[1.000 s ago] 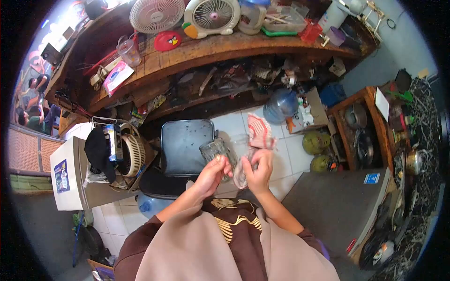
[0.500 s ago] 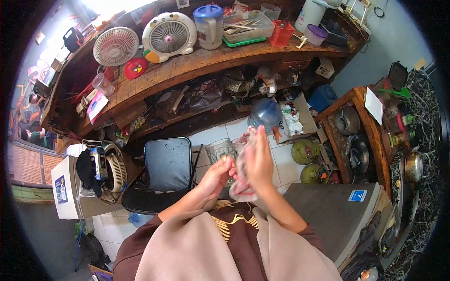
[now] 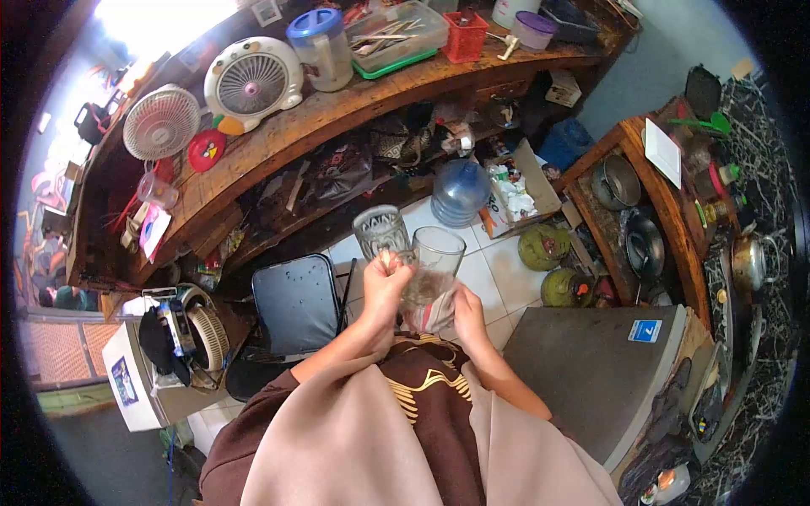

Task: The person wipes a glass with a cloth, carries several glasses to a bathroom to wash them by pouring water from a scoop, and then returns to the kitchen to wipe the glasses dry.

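Two glass mugs are held up in front of my body by my left hand [image 3: 386, 285], whose fingers are closed around what look like their handles. The patterned glass mug [image 3: 379, 229] tilts away on the left. Beside it, the clear glass mug [image 3: 440, 246] has its rim pointing up and away. My right hand [image 3: 471, 315] is closed on a pale cloth with red stripes [image 3: 432, 315], which lies against the lower part of the clear mug. The fingers of my right hand are partly hidden by the cloth.
A black folding chair [image 3: 295, 295] stands at left, and a grey-topped cabinet [image 3: 582, 371] at right. Ahead, a blue water gallon [image 3: 461, 194] stands on the tiles before a long wooden counter [image 3: 337, 105]. Green gas cylinders [image 3: 544, 246] sit near a wooden rack [image 3: 629, 126].
My right hand has come down with the cloth from upright to the clear mug's lower side. The mugs are turned so both show more plainly. The view has shifted slightly.
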Demonstrator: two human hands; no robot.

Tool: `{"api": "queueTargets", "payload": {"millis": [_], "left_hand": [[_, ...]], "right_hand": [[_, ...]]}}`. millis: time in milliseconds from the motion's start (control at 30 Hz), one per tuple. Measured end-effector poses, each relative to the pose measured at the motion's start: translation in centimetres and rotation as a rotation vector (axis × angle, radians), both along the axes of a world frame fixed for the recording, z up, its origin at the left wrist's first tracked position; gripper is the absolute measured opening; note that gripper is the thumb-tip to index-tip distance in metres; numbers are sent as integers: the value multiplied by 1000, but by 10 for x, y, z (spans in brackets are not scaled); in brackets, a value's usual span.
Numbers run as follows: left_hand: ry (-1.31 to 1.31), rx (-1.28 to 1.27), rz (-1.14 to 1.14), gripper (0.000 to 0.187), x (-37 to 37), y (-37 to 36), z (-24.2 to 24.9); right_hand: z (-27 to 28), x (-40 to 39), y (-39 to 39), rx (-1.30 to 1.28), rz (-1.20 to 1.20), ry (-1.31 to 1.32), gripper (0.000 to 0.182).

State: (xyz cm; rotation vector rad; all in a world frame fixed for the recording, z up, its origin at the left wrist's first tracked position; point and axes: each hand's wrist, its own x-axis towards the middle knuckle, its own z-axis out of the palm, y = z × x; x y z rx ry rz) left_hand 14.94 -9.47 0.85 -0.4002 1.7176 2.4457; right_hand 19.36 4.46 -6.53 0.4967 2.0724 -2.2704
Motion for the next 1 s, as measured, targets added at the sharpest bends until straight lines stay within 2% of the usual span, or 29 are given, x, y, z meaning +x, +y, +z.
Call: {"api": "queueTargets", "payload": {"millis": [67,100,133,167,200,233,300,367,400,433,500,533,567,600,633,700,733,767,833,900,967,1000], "left_hand": [[106,-180,-219,37,-16,-9,3],[137,-262,-348,43,-21,-14,6],[130,-261,-363,43,-25,-17,10],[251,-370,-435,46,-29,-19,14],[375,-476,-509,49,-32,-20,15],[376,-471,-529,49,-34,-22,15],[437,-593,-693,50,-43,-21,15],[451,-612,-750,48,-48,-15,33],[477,-620,-831,46,-51,-12,38],[501,-628,-911,45,-51,-9,43],[580,-699,-975,40,-52,-3,46],[784,-681,-1025,39,-53,-1,41],[990,-658,-1071,38,-54,0,38],[1002,-571,-1101,36,-52,3,40],[1004,-568,-1106,36,-53,2,44],[1003,-582,-1068,34,-58,2,51],[1056,-604,-1088,32,-64,1,52],[1052,-603,-1088,32,-68,1,54],[1290,-686,-1143,29,-71,1,59],[1304,-693,-1152,25,-73,0,55],[1192,-622,-1065,25,-72,-3,45],[1195,-620,-1066,25,-74,-5,39]], "right_hand": [[28,1,16,137,143,-209,43],[48,-3,27,20,58,-356,40],[55,-6,42,-335,-86,-439,39],[72,-11,55,-595,-179,-406,33],[89,-12,69,-658,-110,-271,34],[107,-13,74,-712,-60,-28,32],[138,-17,68,-394,-77,148,32],[128,-22,68,221,238,341,32],[128,-22,64,316,486,175,29],[123,-28,58,658,614,421,25],[130,-36,32,543,857,212,25],[115,-38,29,543,853,210,25],[86,-41,27,472,900,388,19],[71,-41,24,398,941,567,16],[80,-39,20,400,936,565,16],[108,-35,15,-506,590,-261,25],[102,-36,9,-470,568,-152,32],[99,-38,6,-473,568,-155,32],[101,-44,2,691,505,712,35],[94,-44,2,683,484,717,36],[81,-37,3,-582,456,-162,34],[75,-36,10,-983,382,-134,30]]}}
